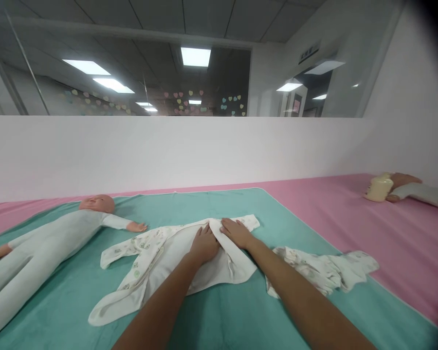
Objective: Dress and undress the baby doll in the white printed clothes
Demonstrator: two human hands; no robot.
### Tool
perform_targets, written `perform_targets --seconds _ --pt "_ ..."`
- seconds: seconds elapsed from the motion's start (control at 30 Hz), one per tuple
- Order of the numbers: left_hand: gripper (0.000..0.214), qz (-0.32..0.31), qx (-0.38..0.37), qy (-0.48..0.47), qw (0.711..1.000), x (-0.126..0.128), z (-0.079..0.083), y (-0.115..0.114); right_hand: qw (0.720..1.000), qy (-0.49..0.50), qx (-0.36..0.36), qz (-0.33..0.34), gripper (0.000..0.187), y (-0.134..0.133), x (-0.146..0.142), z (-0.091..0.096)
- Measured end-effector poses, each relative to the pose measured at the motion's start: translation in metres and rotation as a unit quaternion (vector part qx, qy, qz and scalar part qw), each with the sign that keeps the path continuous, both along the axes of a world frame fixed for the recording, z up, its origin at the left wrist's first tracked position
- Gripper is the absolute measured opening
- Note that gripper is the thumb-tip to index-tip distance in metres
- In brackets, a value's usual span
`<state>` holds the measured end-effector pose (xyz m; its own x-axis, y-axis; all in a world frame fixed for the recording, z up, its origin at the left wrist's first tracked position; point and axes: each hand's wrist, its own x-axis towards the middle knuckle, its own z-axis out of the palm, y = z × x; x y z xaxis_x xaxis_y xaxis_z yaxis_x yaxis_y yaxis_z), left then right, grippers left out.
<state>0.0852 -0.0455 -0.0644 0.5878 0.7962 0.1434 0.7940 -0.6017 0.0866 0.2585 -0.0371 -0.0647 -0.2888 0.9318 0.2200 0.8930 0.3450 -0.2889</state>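
Left hand [204,244] and right hand [237,232] flat on a white baby suit [143,253], fingers out straight and open, gripping nothing.

Baby doll [47,238] left, sleepsuit [168,262] centre, mat [190,204] beneath

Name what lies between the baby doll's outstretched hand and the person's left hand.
In the head view, a printed baby sleepsuit lies there, beneath the left hand.

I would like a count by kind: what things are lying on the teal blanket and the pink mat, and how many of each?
Baby dolls: 2 (on the blanket; on the mat)
Printed white baby garments: 2 (spread out; crumpled)
Cream bottle: 1
Total: 5
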Motion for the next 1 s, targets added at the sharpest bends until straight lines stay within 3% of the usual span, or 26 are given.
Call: perform_targets --seconds 0.23,0.37,0.47,0.57,0.77,0.87,1.0 --pt "0.055 0.045 -0.025 -0.012 0.999 -0.014 0.007 0.004 0.989 -0.034 -0.062 -0.129 0.067 0.01 0.045 -0.01" --pt "0.057 0.063 -0.044 -0.012 0.997 -0.021 0.009 -0.01 0.979 -0.041 -0.068 -0.188 0.066 -0.003 0.055 -0.001" --pt "0.059 0.042 -0.047 -0.018 0.998 -0.03 0.007 -0.029 0.992 -0.037 -0.02 -0.118 0.055 -0.024 0.042 0.013" --pt "0.056 -0.01 -0.054 -0.034 0.998 -0.046 0.01 -0.052 0.998 0.039 0.028 -0.039 0.042 -0.043 0.016 0.022" --pt "0.051 -0.178 -0.102 -0.046 0.978 -0.062 0.03 -0.101 0.963 0.242 -0.097 -0.068 0.038 -0.049 -0.015 0.021" --pt "0.051 -0.242 -0.109 -0.061 0.962 -0.051 0.033 -0.119 0.94 0.309 -0.143 -0.028 0.029 -0.05 -0.013 0.026" --pt "0.046 -0.274 -0.11 -0.108 0.949 -0.04 0.033 -0.128 0.893 0.401 -0.203 0.032 0.022 -0.054 -0.012 0.03"
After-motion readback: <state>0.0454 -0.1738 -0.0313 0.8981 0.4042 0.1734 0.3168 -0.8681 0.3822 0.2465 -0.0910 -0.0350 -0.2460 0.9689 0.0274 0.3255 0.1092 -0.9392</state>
